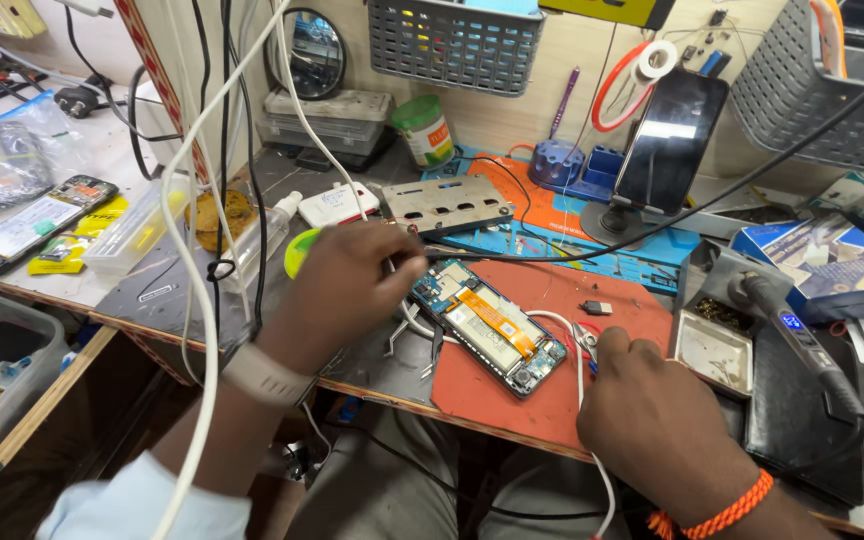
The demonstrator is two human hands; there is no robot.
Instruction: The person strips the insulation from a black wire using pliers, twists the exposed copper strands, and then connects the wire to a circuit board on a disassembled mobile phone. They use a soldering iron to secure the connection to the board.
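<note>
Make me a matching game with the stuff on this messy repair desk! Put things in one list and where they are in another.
Things:
1. opened phone with its back cover off
2. dark phone with a shiny blank screen
3. green-lidded round tub
4. grey plastic mesh basket

Places:
A. hanging on the wall
B. lying on the red mat
C. propped on a stand
D. standing by the back wall

Pairs: 1-B, 2-C, 3-D, 4-A

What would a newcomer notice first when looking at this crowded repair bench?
The opened smartphone with blue circuit boards and an orange ribbon lies on a red rubber mat at the centre. The left hand holds a black cable at the phone's top end; the right hand rests on the mat's near edge. A dark phone on a stand rises behind.
</note>
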